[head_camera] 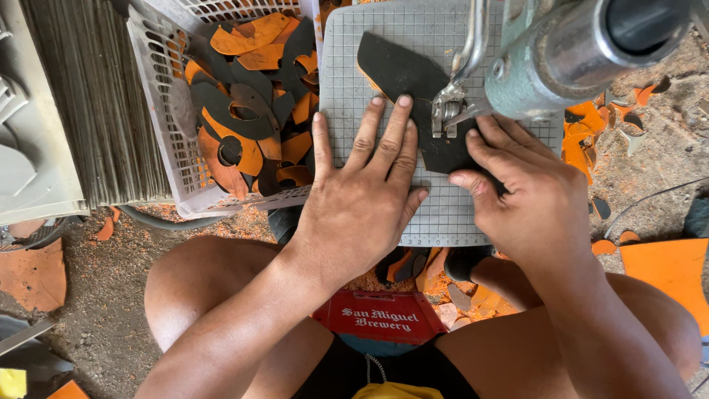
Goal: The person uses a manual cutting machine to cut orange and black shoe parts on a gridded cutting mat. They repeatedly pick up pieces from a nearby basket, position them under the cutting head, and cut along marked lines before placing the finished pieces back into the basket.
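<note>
A flat black rubber sheet piece (402, 70) with an orange underside lies on a grey gridded cutting mat (347, 44). My left hand (362, 192) presses flat on the mat, fingertips resting on the black piece's left edge. My right hand (528, 188) pinches and holds down the piece's right lower part, just below the metal cutting head (449, 107) of a grey-green machine (561, 52). The part of the piece under the machine arm is hidden.
A white plastic basket (159, 96) at the left holds several cut black and orange shapes (251, 103). Stacked dark sheets (96, 96) stand further left. Orange scraps (583, 137) litter the dirt floor at right. A red crate (380, 318) sits between my knees.
</note>
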The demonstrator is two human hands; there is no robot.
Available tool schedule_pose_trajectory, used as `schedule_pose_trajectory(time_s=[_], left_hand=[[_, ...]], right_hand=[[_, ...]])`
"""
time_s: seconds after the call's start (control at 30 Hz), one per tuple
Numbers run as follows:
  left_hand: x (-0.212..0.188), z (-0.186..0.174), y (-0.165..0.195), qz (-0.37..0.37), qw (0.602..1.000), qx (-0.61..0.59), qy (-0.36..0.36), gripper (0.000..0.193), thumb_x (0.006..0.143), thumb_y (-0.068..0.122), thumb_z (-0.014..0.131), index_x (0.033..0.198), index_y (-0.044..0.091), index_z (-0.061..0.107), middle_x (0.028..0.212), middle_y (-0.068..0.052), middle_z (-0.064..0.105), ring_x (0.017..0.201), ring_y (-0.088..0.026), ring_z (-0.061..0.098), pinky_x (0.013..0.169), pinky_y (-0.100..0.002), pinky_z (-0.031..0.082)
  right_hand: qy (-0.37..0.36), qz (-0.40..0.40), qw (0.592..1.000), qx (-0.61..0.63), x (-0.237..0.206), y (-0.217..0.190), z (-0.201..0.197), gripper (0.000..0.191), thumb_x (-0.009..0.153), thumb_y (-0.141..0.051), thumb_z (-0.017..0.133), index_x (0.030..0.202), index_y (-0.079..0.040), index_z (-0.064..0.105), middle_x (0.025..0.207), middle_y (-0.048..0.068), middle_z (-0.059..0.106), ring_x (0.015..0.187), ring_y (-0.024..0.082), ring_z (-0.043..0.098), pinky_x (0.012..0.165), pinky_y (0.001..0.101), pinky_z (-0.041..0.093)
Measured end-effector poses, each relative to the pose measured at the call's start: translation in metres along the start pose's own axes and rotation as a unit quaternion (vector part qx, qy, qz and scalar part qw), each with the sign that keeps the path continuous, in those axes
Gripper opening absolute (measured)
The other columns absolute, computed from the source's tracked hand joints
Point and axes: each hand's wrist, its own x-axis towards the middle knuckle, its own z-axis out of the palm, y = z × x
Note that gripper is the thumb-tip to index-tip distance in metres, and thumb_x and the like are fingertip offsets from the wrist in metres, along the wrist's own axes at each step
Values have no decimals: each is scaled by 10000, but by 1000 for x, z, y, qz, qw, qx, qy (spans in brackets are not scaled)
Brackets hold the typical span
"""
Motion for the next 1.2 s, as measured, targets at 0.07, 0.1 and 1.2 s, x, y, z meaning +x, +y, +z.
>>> schedule_pose_trajectory(time_s=[0.07, 0.1, 1.2], left_hand=[[-1, 0, 0, 1, 1000, -5, 6, 650, 1014, 407, 580, 1444, -77, 525, 1624, -240, 327, 1523, -382, 305, 1151, -793, 165], [0, 0, 0, 1, 1000, -6, 10, 650, 1013, 403, 586, 1443, -80, 528, 1625, -242, 329, 1524, -380, 309, 1160, -785, 165], [5, 6, 13, -17, 999, 26, 39, 685, 988, 402, 635, 1385, -150, 560, 1611, -313, 308, 1519, -398, 329, 1167, -756, 228]], right_hand=[[1, -1, 1000, 2, 1, 2, 0, 380, 879, -187, 854, 1202, -11, 761, 1311, 171, 708, 1295, 337, 662, 1086, 410, 541], [3, -3, 1000, 3, 1, 3, 1, 379, 880, -189, 857, 1202, -15, 760, 1306, 167, 711, 1292, 336, 665, 1084, 409, 543], [4, -24, 998, 57, 15, 33, 0, 197, 940, -30, 815, 1133, -65, 797, 1098, 79, 784, 965, 201, 768, 899, 316, 604]])
